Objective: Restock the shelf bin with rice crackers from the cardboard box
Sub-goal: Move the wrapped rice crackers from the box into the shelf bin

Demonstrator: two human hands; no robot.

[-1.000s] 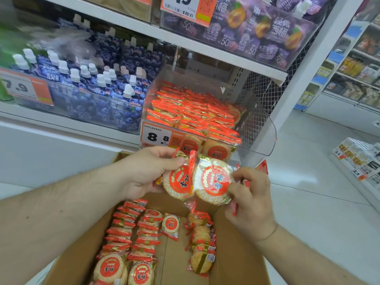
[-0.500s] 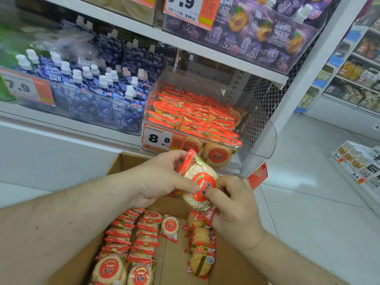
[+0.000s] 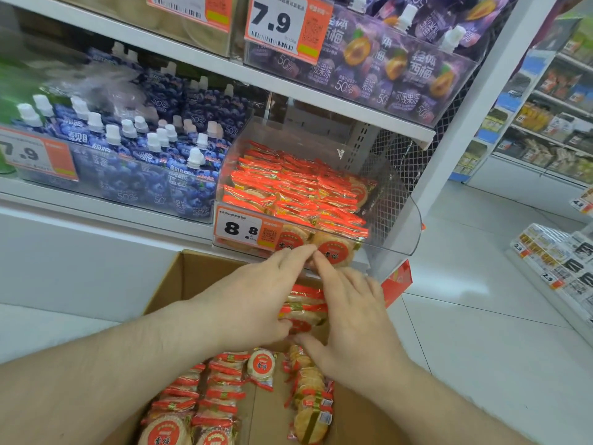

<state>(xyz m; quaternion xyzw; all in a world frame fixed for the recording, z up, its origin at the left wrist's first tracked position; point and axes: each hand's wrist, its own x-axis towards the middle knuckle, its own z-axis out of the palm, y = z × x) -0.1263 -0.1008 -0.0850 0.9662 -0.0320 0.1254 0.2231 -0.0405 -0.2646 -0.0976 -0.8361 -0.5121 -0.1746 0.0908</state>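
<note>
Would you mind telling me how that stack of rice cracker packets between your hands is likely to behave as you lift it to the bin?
The stack of packets is loose, not bound, so it may fan apart unless the left hand and right hand keep squeezing. The glossy wrappers look slippery. The puffed crackers probably weigh little and may crack under hard pressure.

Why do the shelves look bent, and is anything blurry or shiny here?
Head view: the wide lens bows the shelf edge and the aisle at right; the far-left blueberry pouches smear with motion blur; the clear shelf bin catches soft glare; lighting is even, shadows faint.
</note>
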